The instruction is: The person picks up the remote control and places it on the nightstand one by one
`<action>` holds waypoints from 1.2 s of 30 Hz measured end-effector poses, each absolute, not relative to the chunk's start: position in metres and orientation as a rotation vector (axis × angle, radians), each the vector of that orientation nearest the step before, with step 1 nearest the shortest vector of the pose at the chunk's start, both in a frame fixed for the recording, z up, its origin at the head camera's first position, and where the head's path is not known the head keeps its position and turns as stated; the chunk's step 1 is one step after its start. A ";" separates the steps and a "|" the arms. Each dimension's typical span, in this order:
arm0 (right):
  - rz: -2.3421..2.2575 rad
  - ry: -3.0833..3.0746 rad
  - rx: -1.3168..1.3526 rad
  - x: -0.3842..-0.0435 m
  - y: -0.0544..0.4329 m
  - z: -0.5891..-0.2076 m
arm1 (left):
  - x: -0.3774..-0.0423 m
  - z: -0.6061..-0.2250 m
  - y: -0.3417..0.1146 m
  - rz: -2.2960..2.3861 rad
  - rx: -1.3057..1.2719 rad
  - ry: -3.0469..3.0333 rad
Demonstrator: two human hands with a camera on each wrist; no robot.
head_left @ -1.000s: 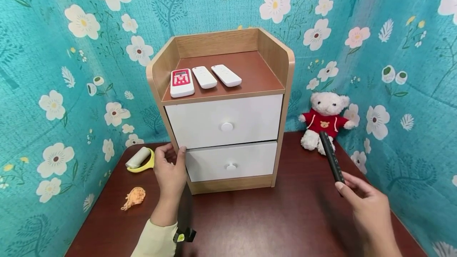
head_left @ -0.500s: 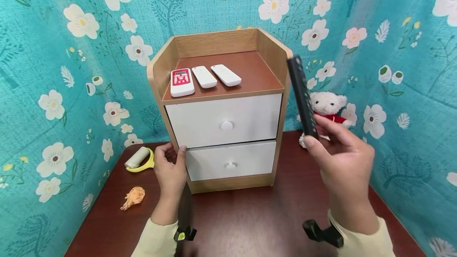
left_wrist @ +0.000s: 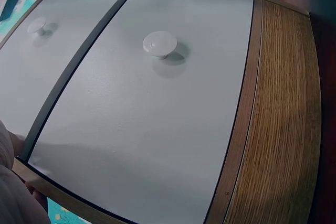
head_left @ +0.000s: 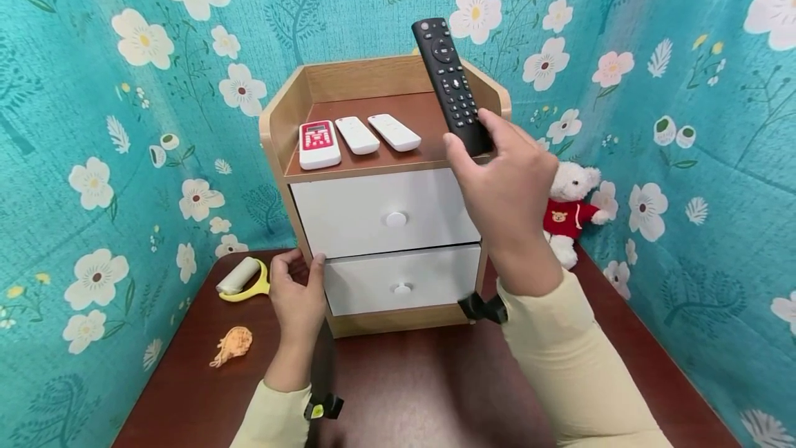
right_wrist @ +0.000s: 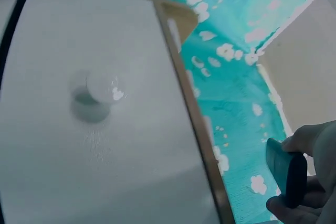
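My right hand [head_left: 506,182] pinches a black remote control [head_left: 450,81] by its lower end, buttons facing me, in front of the right part of the cabinet top [head_left: 373,106]. In the right wrist view the remote [right_wrist: 286,171] shows end-on between thumb and fingers. On the cabinet top lie a white remote with a red face [head_left: 319,145] and two plain white remotes, one on the left [head_left: 357,135] and one on the right [head_left: 394,133]. My left hand [head_left: 298,299] grips the cabinet's left side edge, thumb at the front near the gap between the drawers.
Two white drawers, an upper [head_left: 348,220] and a lower [head_left: 367,285], have round knobs. Left of the cabinet lie a yellow-handled roller [head_left: 242,278] and an orange string bundle [head_left: 233,346]. A white teddy bear [head_left: 569,209] in red sits at right, partly hidden by my arm.
My right hand has carried the black remote up and left, from near the teddy bear to before the cabinet top, turning its buttons toward me. The left hand has stayed put.
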State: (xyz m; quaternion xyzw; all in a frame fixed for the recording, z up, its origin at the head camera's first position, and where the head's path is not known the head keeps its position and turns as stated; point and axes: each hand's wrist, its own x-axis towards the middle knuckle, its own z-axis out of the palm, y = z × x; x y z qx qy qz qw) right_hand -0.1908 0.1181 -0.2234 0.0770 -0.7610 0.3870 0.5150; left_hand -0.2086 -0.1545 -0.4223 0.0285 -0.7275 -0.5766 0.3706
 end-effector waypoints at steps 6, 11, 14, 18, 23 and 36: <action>0.745 -1.949 0.139 -0.217 0.109 -0.213 | -0.209 -0.424 -0.156 -1.460 0.064 -1.875; 0.676 -2.035 0.081 -0.230 0.106 -0.214 | -0.208 -0.424 -0.155 -1.454 0.068 -1.882; 0.613 -2.090 0.050 -0.233 0.105 -0.214 | -0.208 -0.424 -0.155 -1.463 0.072 -1.880; 0.522 -2.169 0.022 -0.235 0.103 -0.215 | -0.208 -0.424 -0.155 -1.471 0.076 -1.875; 0.461 -2.249 -0.005 -0.237 0.103 -0.212 | -0.208 -0.424 -0.155 -1.465 0.071 -1.867; 0.463 -2.313 -0.108 -0.236 0.101 -0.210 | -0.208 -0.423 -0.153 -1.448 0.078 -1.867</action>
